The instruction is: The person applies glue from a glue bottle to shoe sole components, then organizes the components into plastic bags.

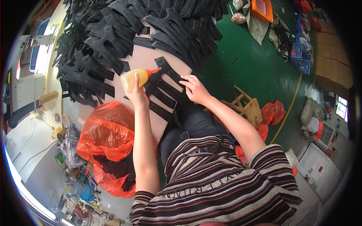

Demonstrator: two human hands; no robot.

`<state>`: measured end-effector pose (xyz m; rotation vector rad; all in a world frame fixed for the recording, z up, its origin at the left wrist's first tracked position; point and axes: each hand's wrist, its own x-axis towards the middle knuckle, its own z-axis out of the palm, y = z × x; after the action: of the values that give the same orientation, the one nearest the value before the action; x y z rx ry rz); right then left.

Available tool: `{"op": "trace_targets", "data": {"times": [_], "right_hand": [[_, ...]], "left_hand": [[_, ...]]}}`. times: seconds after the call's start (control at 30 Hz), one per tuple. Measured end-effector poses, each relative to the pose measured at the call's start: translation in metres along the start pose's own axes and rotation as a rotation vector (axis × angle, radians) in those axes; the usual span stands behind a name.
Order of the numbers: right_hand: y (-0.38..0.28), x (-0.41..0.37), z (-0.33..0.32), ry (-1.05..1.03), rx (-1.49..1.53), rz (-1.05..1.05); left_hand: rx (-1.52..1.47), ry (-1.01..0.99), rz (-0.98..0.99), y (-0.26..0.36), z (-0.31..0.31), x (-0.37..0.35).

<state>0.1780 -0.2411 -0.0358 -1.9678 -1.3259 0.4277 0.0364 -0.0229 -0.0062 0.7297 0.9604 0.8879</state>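
My left hand (137, 92) is wrapped round a squeeze glue bottle (129, 80) of yellowish contents, tilted so its red-orange nozzle points right over a black cut piece (164, 92). That piece has long prongs and lies flat on the pale pink board (158, 128) in front of me. At the board's right edge, my right hand (195, 89) has its fingers apart and stretched toward the piece's prongs, fingertips right beside them, holding nothing visible. Heaped beyond both hands are many similar black pieces (169, 26), overlapping each other.
An open red plastic bag (109, 128) with dark contents stands left of my left forearm. A wooden stool (252, 112) and red bags (273, 112) are on the green floor at right. Farther off are a blue crate (300, 58) and an orange basket (262, 10). A sewing machine (30, 94) stands at left.
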Motion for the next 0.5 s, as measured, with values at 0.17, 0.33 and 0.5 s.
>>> {"op": "trace_targets", "data": {"times": [0.17, 0.33, 0.5], "right_hand": [[0.002, 0.000, -0.001, -0.017, 0.000, 0.006], [0.004, 0.001, -0.001, -0.018, 0.025, 0.022], [0.003, 0.005, -0.002, 0.004, 0.104, 0.102]], "left_hand": [[0.103, -0.018, 0.108, -0.010, 0.029, 0.041], [0.237, -0.028, 0.172, -0.018, 0.032, 0.051], [0.146, -0.053, -0.002, -0.003, 0.031, 0.026]]}}
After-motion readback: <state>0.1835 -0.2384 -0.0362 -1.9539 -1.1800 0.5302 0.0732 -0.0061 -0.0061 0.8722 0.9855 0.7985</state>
